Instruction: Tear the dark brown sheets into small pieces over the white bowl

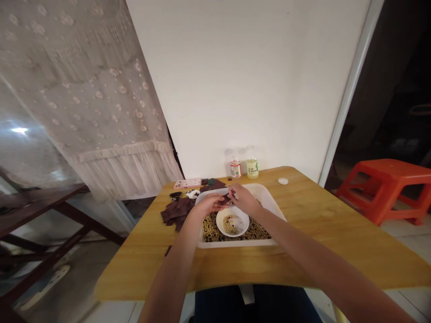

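Both hands meet above a white tray (235, 245) on the table. My left hand (210, 204) is closed on a small dark brown piece (226, 200), which looks like thin cloth or a small pouch. At its right end, the fingers of my right hand (243, 198) are pinched together; whether they grip the piece or something tiny is too small to tell. Just below sits a white bowl (247, 226), partly filled with pale round beads or beans (230, 223). Around it, yellowish and dark beads (211, 229) cover the tray's floor.
A pile of brown pieces (178, 211) lies left of the tray, with a pink phone-like case (187, 183) behind it. Two jars, one red-labelled (235, 168) and one green-labelled (252, 168), stand by the wall near a white lid (283, 181). An orange stool (387, 184) is at right.
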### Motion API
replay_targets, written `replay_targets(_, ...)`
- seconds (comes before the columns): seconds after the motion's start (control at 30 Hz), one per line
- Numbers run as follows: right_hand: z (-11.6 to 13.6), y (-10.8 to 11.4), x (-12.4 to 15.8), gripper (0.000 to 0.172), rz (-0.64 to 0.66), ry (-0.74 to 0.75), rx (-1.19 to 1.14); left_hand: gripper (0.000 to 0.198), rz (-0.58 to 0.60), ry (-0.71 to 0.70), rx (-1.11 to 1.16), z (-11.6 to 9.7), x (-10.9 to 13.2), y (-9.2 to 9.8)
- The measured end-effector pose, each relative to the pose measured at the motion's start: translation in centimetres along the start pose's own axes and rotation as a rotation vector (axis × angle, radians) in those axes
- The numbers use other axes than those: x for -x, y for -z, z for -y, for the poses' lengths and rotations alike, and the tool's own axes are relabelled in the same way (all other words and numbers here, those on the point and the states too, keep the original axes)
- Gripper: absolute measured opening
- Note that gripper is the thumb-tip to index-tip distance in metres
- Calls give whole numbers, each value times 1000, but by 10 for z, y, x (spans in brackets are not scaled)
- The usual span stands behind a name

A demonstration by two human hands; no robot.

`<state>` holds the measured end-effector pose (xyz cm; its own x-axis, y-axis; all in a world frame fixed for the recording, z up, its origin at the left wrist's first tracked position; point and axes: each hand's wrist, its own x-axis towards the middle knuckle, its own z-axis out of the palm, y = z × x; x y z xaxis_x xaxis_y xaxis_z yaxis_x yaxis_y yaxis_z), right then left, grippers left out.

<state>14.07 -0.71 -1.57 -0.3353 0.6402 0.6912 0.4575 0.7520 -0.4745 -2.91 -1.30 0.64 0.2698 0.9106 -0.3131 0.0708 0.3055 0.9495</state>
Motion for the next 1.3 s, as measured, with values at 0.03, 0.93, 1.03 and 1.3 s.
replay_targets(0.03,0,0,0,11,1,-1,2,27,1,-1,1,0,0,0)
replay_targets(0.93,2,1,-2,12,-14,20,-25,32,-16,0,14,2,-1,2)
replay_targets(1.03,0,0,-2,11,-11,26,-32,31,-13,-5,8,3,-3,3)
replay_targets(1.3,1,0,-2,10,-5,16,-23,28,-4,-13,18,3,-5,4)
